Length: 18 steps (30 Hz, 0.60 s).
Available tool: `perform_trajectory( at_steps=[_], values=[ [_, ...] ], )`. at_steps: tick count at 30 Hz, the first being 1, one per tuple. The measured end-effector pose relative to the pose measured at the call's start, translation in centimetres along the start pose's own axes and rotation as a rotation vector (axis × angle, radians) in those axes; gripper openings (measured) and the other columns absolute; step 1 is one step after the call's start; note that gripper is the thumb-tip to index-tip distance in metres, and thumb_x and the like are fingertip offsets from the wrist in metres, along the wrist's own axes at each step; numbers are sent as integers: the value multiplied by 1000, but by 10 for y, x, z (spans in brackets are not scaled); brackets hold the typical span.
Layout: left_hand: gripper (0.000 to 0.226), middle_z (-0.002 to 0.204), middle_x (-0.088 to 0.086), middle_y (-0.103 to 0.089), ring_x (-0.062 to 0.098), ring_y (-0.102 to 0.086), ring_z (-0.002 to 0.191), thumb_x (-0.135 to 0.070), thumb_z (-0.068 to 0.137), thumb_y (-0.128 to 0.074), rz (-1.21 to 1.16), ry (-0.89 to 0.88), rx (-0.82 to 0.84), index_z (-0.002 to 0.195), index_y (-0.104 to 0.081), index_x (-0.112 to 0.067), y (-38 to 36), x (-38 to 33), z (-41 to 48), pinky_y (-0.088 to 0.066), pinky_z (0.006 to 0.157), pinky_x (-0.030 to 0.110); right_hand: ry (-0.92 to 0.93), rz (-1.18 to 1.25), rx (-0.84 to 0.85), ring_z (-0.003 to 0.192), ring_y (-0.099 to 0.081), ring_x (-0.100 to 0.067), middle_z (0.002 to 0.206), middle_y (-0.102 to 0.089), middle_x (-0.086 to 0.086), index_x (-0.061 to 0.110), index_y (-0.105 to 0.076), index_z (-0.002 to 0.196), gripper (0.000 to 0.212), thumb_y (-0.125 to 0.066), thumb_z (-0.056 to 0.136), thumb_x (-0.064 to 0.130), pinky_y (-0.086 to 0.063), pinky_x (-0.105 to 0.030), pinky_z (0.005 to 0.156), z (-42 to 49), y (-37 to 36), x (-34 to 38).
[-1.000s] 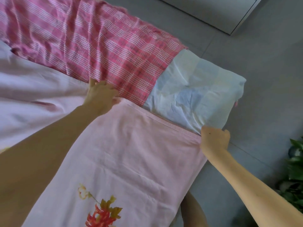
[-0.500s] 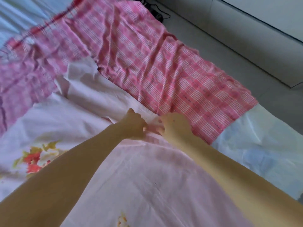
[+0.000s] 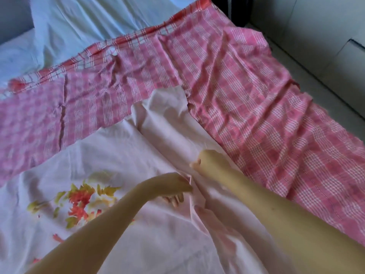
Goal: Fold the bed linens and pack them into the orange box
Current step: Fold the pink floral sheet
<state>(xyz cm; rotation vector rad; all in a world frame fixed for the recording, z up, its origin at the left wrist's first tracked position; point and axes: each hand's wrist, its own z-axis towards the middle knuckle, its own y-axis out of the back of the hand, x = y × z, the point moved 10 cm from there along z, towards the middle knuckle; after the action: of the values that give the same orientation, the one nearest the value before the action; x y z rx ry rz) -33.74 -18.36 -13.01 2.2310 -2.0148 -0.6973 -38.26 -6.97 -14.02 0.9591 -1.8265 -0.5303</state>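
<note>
A pale pink sheet [image 3: 162, 135] with a red and yellow floral print [image 3: 83, 198] lies spread over the bed and fills the near part of the view. Beyond it and down its right side lies a pink plaid sheet [image 3: 246, 91], creased, its near edge overlapping the pink one. A light blue sheet [image 3: 79, 22] shows at the far left, behind the plaid. Both bare arms reach forward over the pale pink sheet, and the 2 hands sit close together near its middle. The right hand [image 3: 207, 160] is curled into a fist on the cloth just beside the plaid edge, thumb pointing left, and it grips the top of a raised ridge of pink fabric that runs back toward the person. The left hand [image 3: 173, 187] is a little nearer and to the left, touching that same ridge, fingers [image 3: 174, 201] pointing down onto the sheet. It is blurred, so I cannot tell whether it pinches the fold or only rests against it.
</note>
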Motion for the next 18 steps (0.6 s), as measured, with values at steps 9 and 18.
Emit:
perform_trajectory(
  at_steps=[9,18],
  values=[
    [61,96,16,-67,32,-62,97,-55,95,-31,83,195,-749,104,-61,-2,114,61,10,-47,86,35,367,-235,-301,39,-41,-21,48,-45,4,23,-43,51,21,-55,50,7,-17,-14,39,-35,-28,72],
    [19,69,22,-60,32,-61,50,-9,92,-47,-1324,489,-797,81,-54,4,22,253,-52,-50,33,31,794,-186,-139,53,-48,-14,59,-50,9,23,-59,59,16,-61,74,28,-30,-19,47,-96,-75,126]
  ],
)
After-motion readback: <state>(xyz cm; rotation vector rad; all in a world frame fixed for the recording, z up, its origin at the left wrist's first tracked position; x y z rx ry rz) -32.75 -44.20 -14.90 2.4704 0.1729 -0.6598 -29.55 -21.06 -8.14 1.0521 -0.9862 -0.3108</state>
